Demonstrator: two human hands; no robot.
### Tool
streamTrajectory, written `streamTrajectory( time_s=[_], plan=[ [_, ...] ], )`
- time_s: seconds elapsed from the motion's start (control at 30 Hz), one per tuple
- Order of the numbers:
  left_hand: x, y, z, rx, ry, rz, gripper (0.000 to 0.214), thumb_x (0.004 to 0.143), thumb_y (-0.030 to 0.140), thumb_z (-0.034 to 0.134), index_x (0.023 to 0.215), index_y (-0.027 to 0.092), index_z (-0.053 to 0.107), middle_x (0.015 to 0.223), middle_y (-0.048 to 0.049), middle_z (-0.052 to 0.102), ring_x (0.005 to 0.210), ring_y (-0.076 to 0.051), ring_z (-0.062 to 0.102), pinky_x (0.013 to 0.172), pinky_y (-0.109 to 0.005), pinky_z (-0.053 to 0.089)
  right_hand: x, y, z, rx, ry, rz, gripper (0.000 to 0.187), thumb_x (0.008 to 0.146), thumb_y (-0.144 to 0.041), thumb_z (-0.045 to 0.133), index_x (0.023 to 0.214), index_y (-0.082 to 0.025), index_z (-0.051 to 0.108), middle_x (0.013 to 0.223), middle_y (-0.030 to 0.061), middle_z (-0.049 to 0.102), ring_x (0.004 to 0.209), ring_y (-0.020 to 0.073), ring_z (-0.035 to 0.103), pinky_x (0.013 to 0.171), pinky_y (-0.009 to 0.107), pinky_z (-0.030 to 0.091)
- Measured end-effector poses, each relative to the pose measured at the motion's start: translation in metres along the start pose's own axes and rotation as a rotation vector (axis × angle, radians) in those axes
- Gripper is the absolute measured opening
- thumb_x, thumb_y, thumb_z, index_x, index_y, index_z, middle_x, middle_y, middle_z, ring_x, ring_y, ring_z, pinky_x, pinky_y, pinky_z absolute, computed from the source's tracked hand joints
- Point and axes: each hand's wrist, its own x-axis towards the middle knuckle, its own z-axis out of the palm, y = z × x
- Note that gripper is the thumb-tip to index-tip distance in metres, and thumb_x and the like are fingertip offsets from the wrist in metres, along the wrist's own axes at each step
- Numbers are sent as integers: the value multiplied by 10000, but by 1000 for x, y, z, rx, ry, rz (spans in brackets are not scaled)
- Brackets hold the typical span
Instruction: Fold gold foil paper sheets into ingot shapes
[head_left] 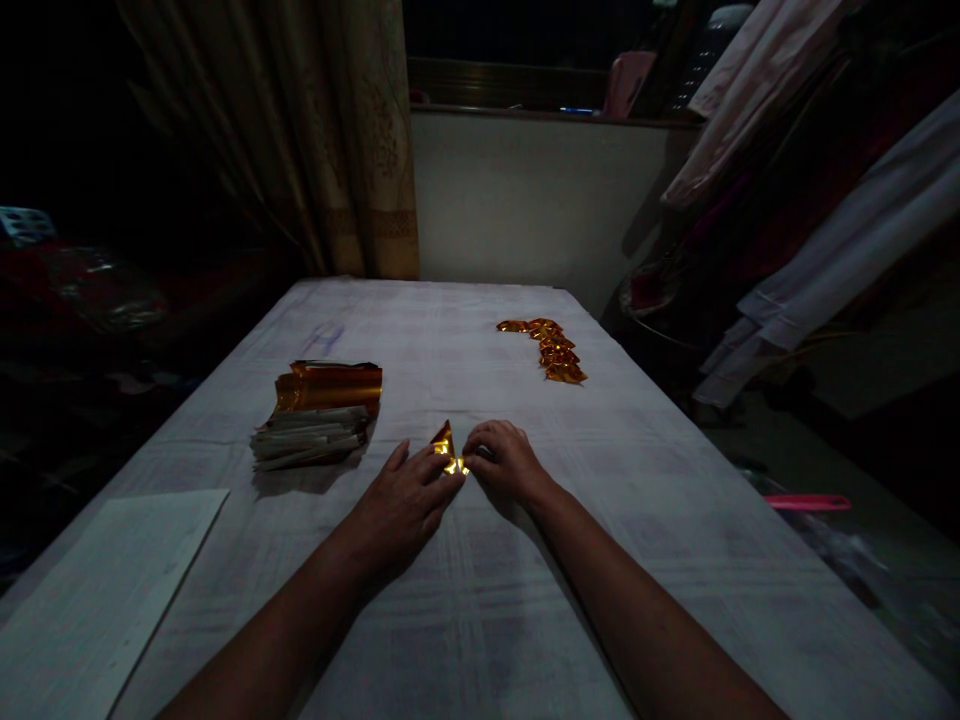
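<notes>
A small folded piece of gold foil paper (444,440) lies near the middle of the table, with one pointed corner standing toward the far side. My left hand (401,495) rests on it from the left, fingers stretched out over its near edge and thumb apart. From the right, my right hand (504,458) pinches the foil's right end between thumb and curled fingers. The fingers partly cover the foil, so its full shape is hidden. Left of my hands sits a stack of foil sheets (330,388), some gold side up and others showing pale backs.
Several folded gold foil pieces (557,348) form a bent row at the back right of the cloth-covered table (465,620). A large white sheet (112,580) lies at the front left. Clothes (840,260) hang on the right; a curtain (360,150) hangs behind.
</notes>
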Motion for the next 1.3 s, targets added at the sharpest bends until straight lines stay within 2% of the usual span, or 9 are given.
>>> streamTrajectory(
  time_s=[0.17, 0.43, 0.63, 0.7, 1.0, 1.13, 1.3],
  plan=[
    [0, 0, 2, -1, 12, 5, 450, 956, 133, 476, 1371, 290, 551, 1424, -76, 573, 1402, -253, 434, 1204, -557, 197, 4, 7, 3, 2, 25, 27, 141, 808, -103, 676, 819, -239, 710, 944, 26, 715, 966, 216, 607, 909, 369, 416],
    [1, 1, 1, -23, 48, -7, 396, 953, 130, 484, 1299, 281, 602, 1367, -79, 607, 1358, -250, 485, 1202, -578, 210, 0, 4, 4, -2, 96, 19, 140, 835, -116, 639, 844, -239, 703, 928, 30, 725, 951, 220, 622, 895, 366, 453],
    [1, -1, 1, -17, 69, 13, 214, 940, 203, 566, 1122, 269, 655, 1309, -46, 638, 1407, -271, 433, 1221, -567, 175, -2, 10, 5, -27, 205, 93, 271, 912, -165, 544, 1142, -205, 683, 1250, 109, 686, 1191, 253, 575, 1030, 419, 423],
    [1, -2, 3, -14, 74, 13, 203, 938, 213, 578, 1118, 267, 656, 1321, -45, 638, 1415, -279, 426, 1223, -566, 170, -3, 12, 6, -44, 219, 125, 301, 916, -177, 535, 1183, -199, 671, 1274, 120, 677, 1215, 273, 562, 1040, 451, 406],
    [3, -4, 7, -37, 86, 1, 209, 965, 254, 555, 1147, 249, 659, 1335, -62, 654, 1382, -287, 475, 1211, -575, 213, -2, 9, 6, -68, 191, 171, 342, 877, -160, 556, 1185, -237, 681, 1182, 92, 715, 1141, 274, 581, 991, 440, 396],
    [4, -3, 6, -28, 122, -5, 157, 959, 258, 562, 1075, 234, 665, 1334, -70, 646, 1372, -285, 481, 1200, -571, 247, -2, 9, 4, -53, 180, 180, 347, 859, -162, 571, 1177, -234, 690, 1171, 95, 718, 1137, 281, 583, 985, 445, 402],
    [5, -6, 5, -6, 211, -39, 138, 940, 249, 565, 1028, 231, 670, 1235, -84, 656, 1200, -265, 576, 1151, -573, 326, -2, 11, -1, -17, 169, 184, 319, 835, -165, 582, 1121, -237, 705, 1090, 79, 732, 1076, 270, 608, 956, 428, 430]
  ],
)
